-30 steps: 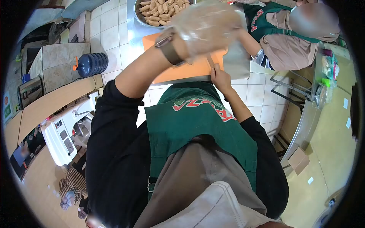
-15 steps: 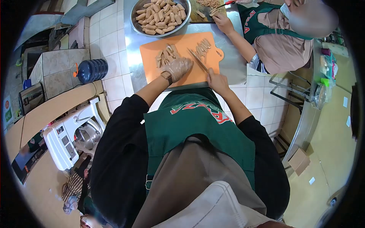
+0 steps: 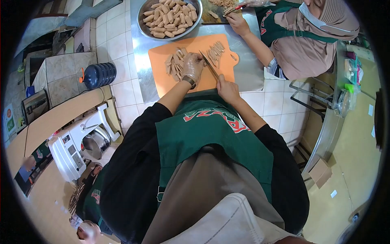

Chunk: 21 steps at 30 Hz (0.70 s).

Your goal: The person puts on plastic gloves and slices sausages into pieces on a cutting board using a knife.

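My right hand (image 3: 228,88) grips the handle of a knife (image 3: 210,66), its blade slanting up and left over the orange cutting board (image 3: 160,83). My left hand (image 3: 193,65), in a clear plastic glove with a watch at the wrist, is closed close beside the blade. Whatever its fingers pinch is hidden. Left of that hand lies a pile of pale brown sausage pieces (image 3: 174,67). Thin cut sausage strips (image 3: 215,51) lie to the right of the blade. Beyond the board, a metal bowl (image 3: 141,25) holds many whole sausages (image 3: 170,18).
At right, a co-worker (image 3: 298,44) works over a dark board (image 3: 209,18) with chopped bits, holding a red-handled tool. The steel table (image 3: 250,75) carries both boards. A blue water jug (image 3: 98,75) and a white mixer (image 3: 67,156) stand left.
My left hand has moved right and up from the sausage pile toward the blade, its fingers now curled. The knife has shifted slightly left.
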Each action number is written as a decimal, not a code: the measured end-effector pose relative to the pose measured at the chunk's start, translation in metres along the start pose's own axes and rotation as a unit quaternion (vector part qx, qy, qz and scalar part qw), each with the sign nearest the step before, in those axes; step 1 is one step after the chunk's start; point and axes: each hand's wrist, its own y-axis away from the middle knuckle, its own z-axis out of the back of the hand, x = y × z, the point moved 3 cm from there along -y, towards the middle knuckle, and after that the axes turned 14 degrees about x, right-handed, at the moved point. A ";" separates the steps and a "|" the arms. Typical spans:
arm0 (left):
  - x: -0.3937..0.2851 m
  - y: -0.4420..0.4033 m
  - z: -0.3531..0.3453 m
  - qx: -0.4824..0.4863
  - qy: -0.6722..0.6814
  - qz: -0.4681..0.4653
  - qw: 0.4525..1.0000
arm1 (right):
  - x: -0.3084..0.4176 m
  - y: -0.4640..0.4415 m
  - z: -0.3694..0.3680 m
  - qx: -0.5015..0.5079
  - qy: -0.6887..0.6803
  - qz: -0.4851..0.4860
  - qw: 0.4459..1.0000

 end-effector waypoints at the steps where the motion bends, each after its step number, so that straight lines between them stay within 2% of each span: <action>1: -0.002 -0.001 0.000 -0.005 0.018 -0.002 1.000 | 0.000 0.001 -0.002 0.004 0.002 -0.001 1.000; 5: 0.001 -0.004 0.000 0.003 0.038 0.025 0.999 | 0.004 0.002 0.000 0.004 0.001 -0.006 1.000; 7: 0.009 -0.007 -0.005 0.009 0.029 -0.010 0.999 | 0.008 0.000 0.002 -0.001 -0.005 -0.004 1.000; 13: 0.012 -0.006 -0.006 -0.031 -0.013 -0.037 0.999 | 0.011 -0.008 0.000 -0.006 0.007 0.010 1.000; 17: 0.017 -0.005 -0.008 -0.032 0.019 -0.022 0.999 | 0.012 -0.008 -0.005 -0.005 0.003 -0.001 1.000; 19: 0.016 -0.007 -0.005 -0.035 -0.037 -0.056 0.997 | 0.012 -0.008 -0.005 -0.002 0.002 0.007 1.000; 21: 0.017 -0.007 -0.005 -0.037 -0.033 -0.059 0.997 | 0.011 -0.011 -0.006 0.002 0.007 0.008 1.000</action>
